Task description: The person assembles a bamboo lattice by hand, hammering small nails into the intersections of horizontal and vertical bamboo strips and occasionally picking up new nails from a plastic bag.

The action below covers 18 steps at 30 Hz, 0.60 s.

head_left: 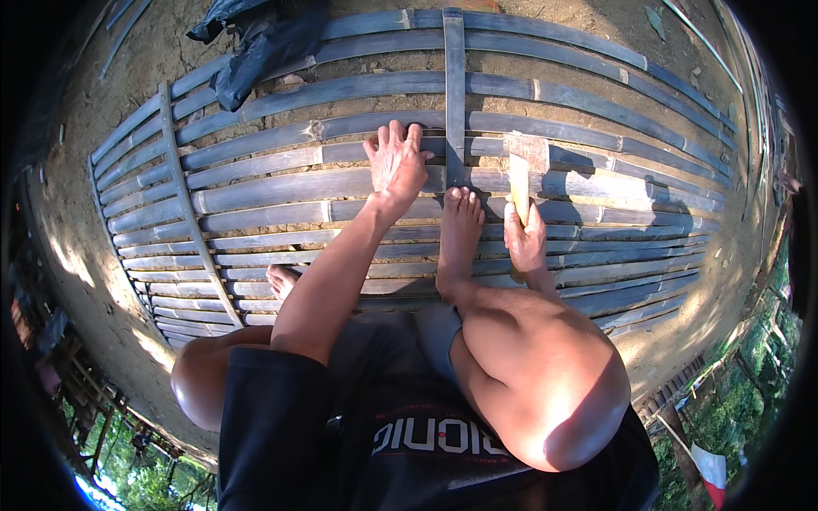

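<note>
A lattice of dark bamboo slats (281,183) lies on the ground, crossed by flat bamboo strips. My left hand (398,166) is palm down on the slats just left of the middle cross strip (454,85). Its fingers bend over a slat, and the fingertips are partly hidden. My right hand (526,234) is closed around the pale wooden handle of a hatchet (528,153). The hatchet's head is blocky and rust-brown, held above the slats right of the cross strip. My right foot (461,226) stands on the slats between my hands.
My left foot (282,279) shows partly behind my left forearm. A second cross strip (181,187) spans the slats at the left. Crumpled black plastic (256,60) lies over the far left slats. Dry earth (128,102) surrounds the lattice. Greenery (758,392) shows at the lower right.
</note>
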Motion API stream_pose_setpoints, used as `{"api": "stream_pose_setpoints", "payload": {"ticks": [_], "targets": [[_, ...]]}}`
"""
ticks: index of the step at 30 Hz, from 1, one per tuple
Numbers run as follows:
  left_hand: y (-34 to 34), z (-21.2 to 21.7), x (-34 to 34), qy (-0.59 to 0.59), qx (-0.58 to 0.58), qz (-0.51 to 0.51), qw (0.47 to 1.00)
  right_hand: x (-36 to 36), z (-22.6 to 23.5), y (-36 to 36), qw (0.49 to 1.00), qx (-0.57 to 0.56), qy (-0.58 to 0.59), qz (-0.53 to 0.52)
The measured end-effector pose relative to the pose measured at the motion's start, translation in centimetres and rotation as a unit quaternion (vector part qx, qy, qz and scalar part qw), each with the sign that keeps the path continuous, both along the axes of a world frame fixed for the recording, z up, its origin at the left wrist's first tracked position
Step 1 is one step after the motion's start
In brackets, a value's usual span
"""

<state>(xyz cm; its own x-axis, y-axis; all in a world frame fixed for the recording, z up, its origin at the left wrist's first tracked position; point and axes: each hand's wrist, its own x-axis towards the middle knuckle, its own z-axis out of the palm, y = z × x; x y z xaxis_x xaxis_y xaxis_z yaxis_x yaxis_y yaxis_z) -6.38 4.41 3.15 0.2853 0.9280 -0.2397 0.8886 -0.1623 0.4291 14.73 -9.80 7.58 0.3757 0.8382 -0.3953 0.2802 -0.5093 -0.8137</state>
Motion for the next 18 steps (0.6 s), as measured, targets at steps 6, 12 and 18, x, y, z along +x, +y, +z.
{"api": "stream_pose_setpoints", "payload": {"ticks": [6,12,18], "targets": [[1.2,0.9,0.1,0.048,-0.018,0.058,0.997,-0.2,-0.2,0.2,0.997,0.01,-0.055,0.047],[1.3,0.5,0.1,0.063,-0.035,0.085,0.994,-0.5,0.1,-0.1,0.989,0.012,-0.112,0.097],[-0.4,-0.1,-0.2,-0.005,0.022,0.124,0.992,0.8,-1.2,-0.8,0.994,-0.014,-0.014,0.109]]}}
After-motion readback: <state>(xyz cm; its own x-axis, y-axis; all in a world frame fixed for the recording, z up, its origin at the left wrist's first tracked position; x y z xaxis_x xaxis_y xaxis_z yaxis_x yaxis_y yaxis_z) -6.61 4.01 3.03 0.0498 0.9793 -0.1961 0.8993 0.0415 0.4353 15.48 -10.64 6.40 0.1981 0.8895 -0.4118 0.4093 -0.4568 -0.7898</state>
